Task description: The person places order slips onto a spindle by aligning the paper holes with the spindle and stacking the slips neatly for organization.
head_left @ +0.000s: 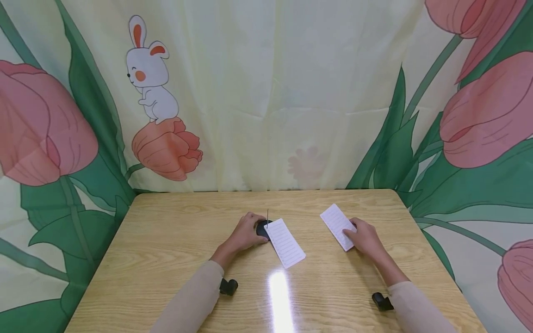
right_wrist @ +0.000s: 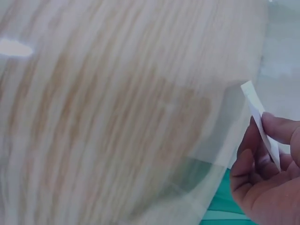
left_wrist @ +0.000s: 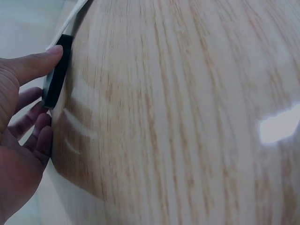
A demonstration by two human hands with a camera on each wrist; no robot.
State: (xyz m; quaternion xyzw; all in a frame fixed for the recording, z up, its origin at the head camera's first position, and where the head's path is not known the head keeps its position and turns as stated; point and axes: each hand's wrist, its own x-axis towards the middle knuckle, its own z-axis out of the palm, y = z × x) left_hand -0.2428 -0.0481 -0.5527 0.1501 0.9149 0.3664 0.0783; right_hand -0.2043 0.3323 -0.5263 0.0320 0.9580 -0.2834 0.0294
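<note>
Left of the table's middle stands a paper spike with a thin upright needle and a round black base (head_left: 261,230). My left hand (head_left: 246,232) holds that base, the thumb on its near edge and fingers on the far side. A lined white slip (head_left: 286,244) lies slanted at the needle, one corner by it. In the left wrist view, the thumb presses the rim of the black base (left_wrist: 57,77). To the right, my right hand (head_left: 366,237) pinches another lined white slip (head_left: 335,225) between thumb and fingers; whether it is several sheets, I cannot tell. The right wrist view has this slip (right_wrist: 255,105) edge-on.
Both hands work over a wooden table (head_left: 166,259) with a bright light reflection near its front. Behind it hangs a curtain (head_left: 266,92) printed with tulips and a rabbit. Black wrist mounts (head_left: 228,287) stick out at both sleeves.
</note>
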